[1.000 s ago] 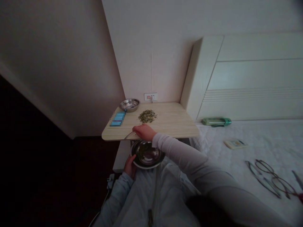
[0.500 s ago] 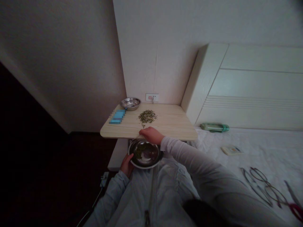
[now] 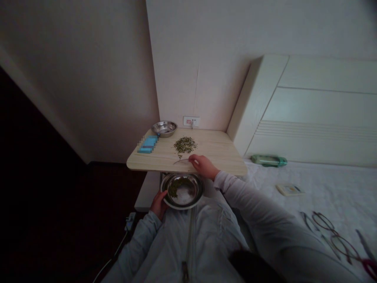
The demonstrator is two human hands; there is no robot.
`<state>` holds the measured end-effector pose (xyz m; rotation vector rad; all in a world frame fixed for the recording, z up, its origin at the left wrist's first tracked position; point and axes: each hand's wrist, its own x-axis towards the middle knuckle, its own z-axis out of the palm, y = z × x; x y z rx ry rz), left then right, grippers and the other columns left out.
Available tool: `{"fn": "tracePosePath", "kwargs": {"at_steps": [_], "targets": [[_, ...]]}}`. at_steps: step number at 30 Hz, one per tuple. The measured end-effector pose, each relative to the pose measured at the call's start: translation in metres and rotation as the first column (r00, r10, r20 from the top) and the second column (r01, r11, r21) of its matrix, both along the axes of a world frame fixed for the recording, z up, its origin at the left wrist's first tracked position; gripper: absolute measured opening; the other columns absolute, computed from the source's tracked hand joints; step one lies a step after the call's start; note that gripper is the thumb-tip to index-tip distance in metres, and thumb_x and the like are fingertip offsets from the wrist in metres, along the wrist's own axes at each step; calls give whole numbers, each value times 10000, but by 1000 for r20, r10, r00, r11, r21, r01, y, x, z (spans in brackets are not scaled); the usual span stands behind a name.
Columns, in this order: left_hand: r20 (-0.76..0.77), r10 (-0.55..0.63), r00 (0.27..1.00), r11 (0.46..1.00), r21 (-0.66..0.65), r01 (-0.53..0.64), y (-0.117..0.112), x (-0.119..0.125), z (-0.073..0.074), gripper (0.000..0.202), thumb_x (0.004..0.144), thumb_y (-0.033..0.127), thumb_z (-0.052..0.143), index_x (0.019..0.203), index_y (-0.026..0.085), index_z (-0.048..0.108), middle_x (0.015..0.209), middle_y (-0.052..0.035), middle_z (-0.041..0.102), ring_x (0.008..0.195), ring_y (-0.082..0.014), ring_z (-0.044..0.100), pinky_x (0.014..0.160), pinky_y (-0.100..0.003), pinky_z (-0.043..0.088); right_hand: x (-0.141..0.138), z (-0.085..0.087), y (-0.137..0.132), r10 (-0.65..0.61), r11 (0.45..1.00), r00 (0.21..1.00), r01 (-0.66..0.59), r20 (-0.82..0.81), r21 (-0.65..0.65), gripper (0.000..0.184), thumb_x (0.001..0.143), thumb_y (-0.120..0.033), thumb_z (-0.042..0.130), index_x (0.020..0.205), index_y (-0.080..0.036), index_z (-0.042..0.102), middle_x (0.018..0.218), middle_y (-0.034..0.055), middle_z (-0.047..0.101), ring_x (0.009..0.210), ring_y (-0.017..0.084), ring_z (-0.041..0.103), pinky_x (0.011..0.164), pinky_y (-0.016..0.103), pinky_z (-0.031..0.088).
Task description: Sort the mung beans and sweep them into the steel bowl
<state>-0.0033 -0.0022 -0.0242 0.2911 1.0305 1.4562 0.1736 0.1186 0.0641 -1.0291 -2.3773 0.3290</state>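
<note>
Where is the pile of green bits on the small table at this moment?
In the head view, the pile of green bits lies mid-table, right of the blue box, just beyond the right hand.

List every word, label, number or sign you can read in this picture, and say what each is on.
No text can be read.
Blue pack on the table: face pixelated, unreadable.
Flat booklet on the bed: print too small and blurred.
Green bottle: no legible label.
Wall socket: no readable marking.

The left hand (image 3: 159, 205) is half hidden behind the bowl (image 3: 182, 190). The blue thing (image 3: 147, 144) is blurred. The right hand (image 3: 203, 165) holds something too dim to identify.
</note>
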Motion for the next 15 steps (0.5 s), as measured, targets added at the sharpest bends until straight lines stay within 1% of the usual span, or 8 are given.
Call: {"fn": "tracePosePath", "kwargs": {"at_steps": [3,5,7,10,13,15], "targets": [[-13,-8,1000,1000,4,8,0,0,0,132,608,168,563,739,157,558,719,-23,644,698,-176,599,595,-277,474,15,0,7,-121,981,980,94,-156,-170,189,747,-205,422,903,-159,518,791,37,610,718,115,537,669,233,384],[-24,-15,1000,1000,-6,15,0,0,0,142,608,174,563,749,158,557,713,-21,642,683,-174,599,580,-278,475,24,-2,11,-175,952,963,114,-202,-283,180,723,-181,432,876,-151,521,736,22,605,644,99,529,639,227,391],[-25,-21,999,1000,0,21,0,0,-1,157,610,177,561,765,157,556,705,-17,639,669,-169,598,570,-275,474,31,-5,13,-198,927,956,111,-216,-358,174,705,-157,430,852,-149,523,691,6,595,587,85,515,611,219,390],[-23,-21,1000,1000,7,21,1,-1,-3,161,609,176,559,768,154,554,690,-13,637,658,-165,597,563,-270,473,34,-9,12,-213,906,959,121,-189,-406,172,681,-141,435,824,-153,528,661,-5,586,563,80,502,574,207,376],[-17,-26,1000,1000,-5,26,1,-1,-3,144,606,182,560,748,156,552,696,-18,638,668,-173,598,560,-276,473,32,-12,5,-210,899,966,130,-153,-418,176,667,-142,439,814,-156,535,656,-7,585,558,84,492,545,203,360],[-5,-32,999,999,-11,31,1,0,-2,137,606,185,558,741,158,552,710,-24,639,685,-179,598,567,-281,473,30,-14,1,-183,900,970,99,-161,-425,174,661,-145,445,808,-156,538,647,-11,582,559,84,491,549,203,359]]}}
